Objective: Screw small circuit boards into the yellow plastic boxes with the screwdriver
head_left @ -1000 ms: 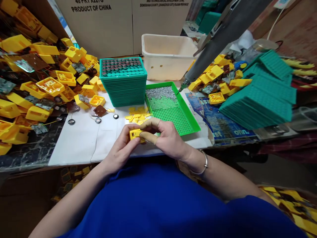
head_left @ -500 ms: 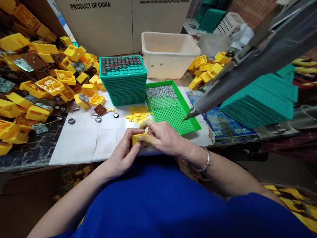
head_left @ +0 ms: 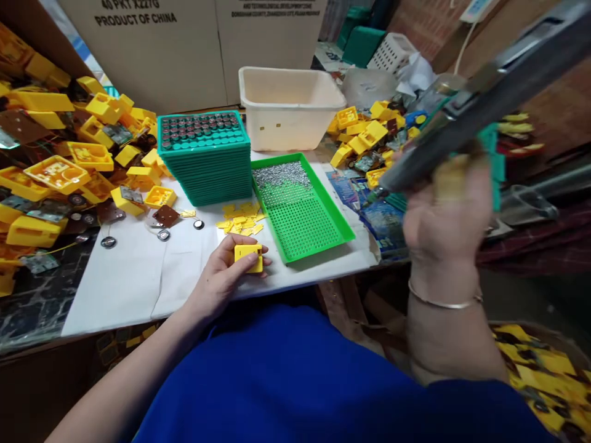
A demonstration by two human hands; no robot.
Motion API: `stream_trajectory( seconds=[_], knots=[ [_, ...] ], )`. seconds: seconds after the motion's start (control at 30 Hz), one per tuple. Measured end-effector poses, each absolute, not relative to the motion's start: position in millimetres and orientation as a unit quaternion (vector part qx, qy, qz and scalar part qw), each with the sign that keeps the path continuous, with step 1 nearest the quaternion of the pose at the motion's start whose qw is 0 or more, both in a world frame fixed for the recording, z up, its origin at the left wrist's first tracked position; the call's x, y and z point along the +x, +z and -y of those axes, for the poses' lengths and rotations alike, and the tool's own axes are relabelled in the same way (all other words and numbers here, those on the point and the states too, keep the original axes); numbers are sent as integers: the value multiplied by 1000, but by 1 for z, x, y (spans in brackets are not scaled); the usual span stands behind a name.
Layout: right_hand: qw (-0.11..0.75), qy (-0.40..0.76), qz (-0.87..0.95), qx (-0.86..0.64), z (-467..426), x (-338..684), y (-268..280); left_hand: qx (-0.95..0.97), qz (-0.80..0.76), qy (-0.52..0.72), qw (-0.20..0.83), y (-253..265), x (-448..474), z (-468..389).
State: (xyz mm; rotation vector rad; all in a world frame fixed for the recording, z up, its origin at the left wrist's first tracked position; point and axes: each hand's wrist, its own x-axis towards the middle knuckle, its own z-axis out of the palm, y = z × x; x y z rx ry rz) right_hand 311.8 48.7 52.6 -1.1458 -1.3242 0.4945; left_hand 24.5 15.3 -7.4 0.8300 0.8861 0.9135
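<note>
My left hand (head_left: pixel 226 264) is closed around a small yellow plastic case (head_left: pixel 248 258), its thumb across the face that points up, just above the table's front edge. At the right, my right hand (head_left: pixel 446 209) is raised and smeared by motion, wrapped against the grey body of an electric screwdriver (head_left: pixel 425 154). The driver slants down to the left, its bit tip blurred. A green perforated tray (head_left: pixel 318 234) lies between the hands, with small silver screws (head_left: pixel 286 174) heaped at its far end. Small flat yellow pieces (head_left: pixel 242 218) are scattered left of the tray.
A stack of teal trays (head_left: pixel 207 172) holding round dark parts stands behind the left hand. Beyond it are a white bin (head_left: pixel 290 123) and a large carton (head_left: pixel 184 55). Yellow housings (head_left: pixel 58 172) pile up at left; more housings (head_left: pixel 364 138) lie at right.
My right hand has left the yellow case and swung up and right to the screwdriver, which has shifted rightward. My left hand still holds the case. The view has turned slightly right.
</note>
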Motion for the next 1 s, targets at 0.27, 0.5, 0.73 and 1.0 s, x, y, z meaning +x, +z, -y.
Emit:
stream_trajectory(
  seconds=[0.27, 0.5, 0.73, 1.0],
  knots=[
    [600, 342, 618, -374, -104, 290, 55, 390, -440, 391, 708, -7, 41, -24],
    [615, 373, 596, -357, -145, 241, 32, 380, -442, 379, 718, -8, 39, -28],
    [646, 359, 569, -361, -161, 229, 13, 375, -432, 374, 730, -8, 36, -27],
    [653, 340, 569, -366, -162, 229, 6, 369, -433, 380, 730, -8, 37, -28]
  ],
)
